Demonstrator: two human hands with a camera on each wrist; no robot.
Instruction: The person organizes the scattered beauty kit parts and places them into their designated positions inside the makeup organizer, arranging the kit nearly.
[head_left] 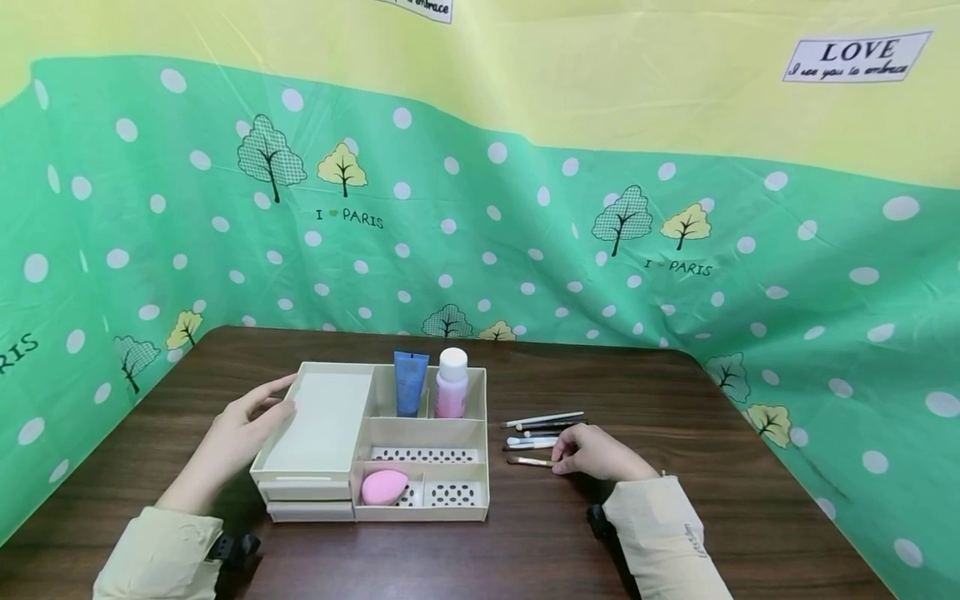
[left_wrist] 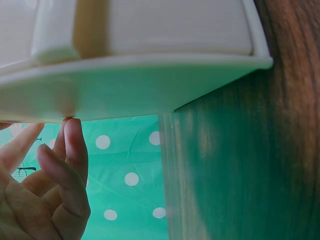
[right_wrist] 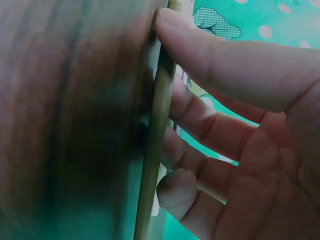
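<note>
A cream desktop organizer (head_left: 322, 421) with drawers and open compartments stands on the table. Fingertips of my left hand (head_left: 236, 442) touch its left side wall, seen closer in the left wrist view, where the hand (left_wrist: 52, 192) has loosely bent fingers. To the organizer's right, my right hand (head_left: 603, 454) pinches the handle of a makeup brush (head_left: 528, 461) between thumb and fingers. The handle (right_wrist: 159, 110) runs past the fingertips in the right wrist view. Several other makeup brushes (head_left: 542, 419) lie just beyond it, their handle ends partly hidden by the hand.
In the organizer's back compartments stand a blue tube (head_left: 410, 385) and a pink bottle (head_left: 452, 387) with a white cap. A pink makeup sponge (head_left: 384, 487) lies in the front left compartment. Behind the dark wooden table (head_left: 420, 562) hangs a green and yellow cloth (head_left: 480, 208).
</note>
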